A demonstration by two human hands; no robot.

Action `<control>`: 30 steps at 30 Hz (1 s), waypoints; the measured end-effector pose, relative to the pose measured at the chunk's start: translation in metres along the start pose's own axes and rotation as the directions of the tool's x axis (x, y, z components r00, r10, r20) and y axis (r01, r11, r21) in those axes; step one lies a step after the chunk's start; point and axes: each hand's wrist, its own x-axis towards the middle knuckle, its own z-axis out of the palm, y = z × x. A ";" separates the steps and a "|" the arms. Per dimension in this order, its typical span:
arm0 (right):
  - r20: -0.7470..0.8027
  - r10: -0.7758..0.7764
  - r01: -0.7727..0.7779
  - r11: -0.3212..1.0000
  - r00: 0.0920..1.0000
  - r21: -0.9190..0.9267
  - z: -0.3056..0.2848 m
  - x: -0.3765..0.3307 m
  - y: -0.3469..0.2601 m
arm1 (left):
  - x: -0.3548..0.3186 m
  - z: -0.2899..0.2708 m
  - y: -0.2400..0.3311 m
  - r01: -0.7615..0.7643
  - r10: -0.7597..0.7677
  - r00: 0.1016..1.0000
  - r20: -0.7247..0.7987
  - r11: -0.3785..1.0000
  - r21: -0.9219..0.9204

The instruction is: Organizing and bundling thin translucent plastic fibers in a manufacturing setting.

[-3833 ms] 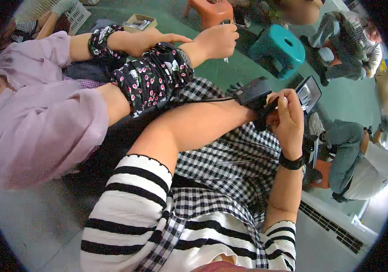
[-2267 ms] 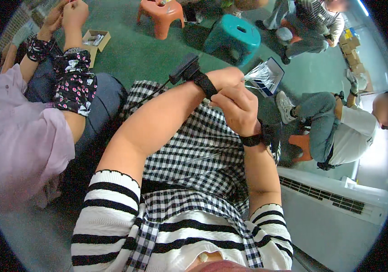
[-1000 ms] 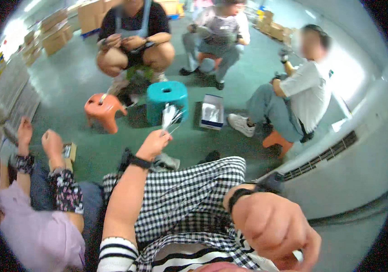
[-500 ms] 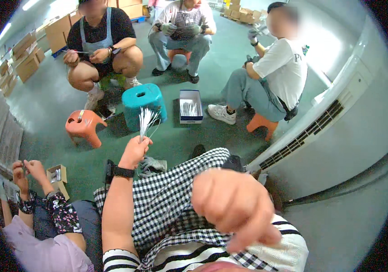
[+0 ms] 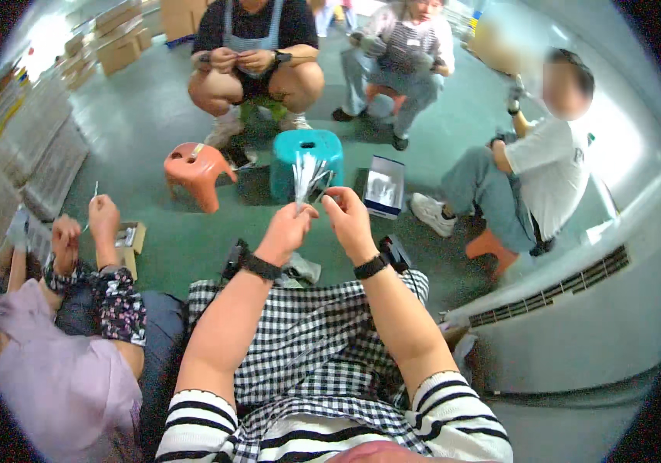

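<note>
My left hand (image 5: 287, 234) is closed around a bundle of thin white strips (image 5: 305, 176), which fan out upward from the fist. Close beside the bundle on its right, my right hand (image 5: 349, 222) has thumb and fingertips pinched together. Whether a single strip is between those fingertips is too small to make out. Both hands are held out beyond my knees, over a checked apron (image 5: 299, 339). Grey gloves (image 5: 299, 270) lie partly hidden below my left wrist.
Beyond my hands are a teal stool (image 5: 309, 147), an orange stool (image 5: 197, 170) and an open box (image 5: 383, 187) of white strips. Three people sit opposite; another person's hand (image 5: 104, 220) at left holds a thin strip. A grey cabinet (image 5: 562, 332) borders the right.
My right hand has moved from close by my chest out to the bundle. My view has swung left, so the stools and people appear farther right. The left neighbour's hand has risen.
</note>
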 end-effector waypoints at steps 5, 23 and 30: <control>0.027 0.006 -0.007 0.999 1.000 0.052 0.015 -0.008 0.004 | -0.003 0.006 -0.004 0.157 -0.166 0.985 -0.036 0.970 -0.184; 0.062 0.030 -0.049 0.940 0.998 0.338 0.006 -0.010 -0.002 | -0.021 -0.004 0.012 0.088 -0.071 0.994 0.080 0.969 -0.231; -0.088 0.109 -0.026 0.756 0.990 0.654 -0.012 0.000 -0.004 | -0.024 -0.009 0.011 0.087 -0.069 0.993 0.100 0.980 -0.180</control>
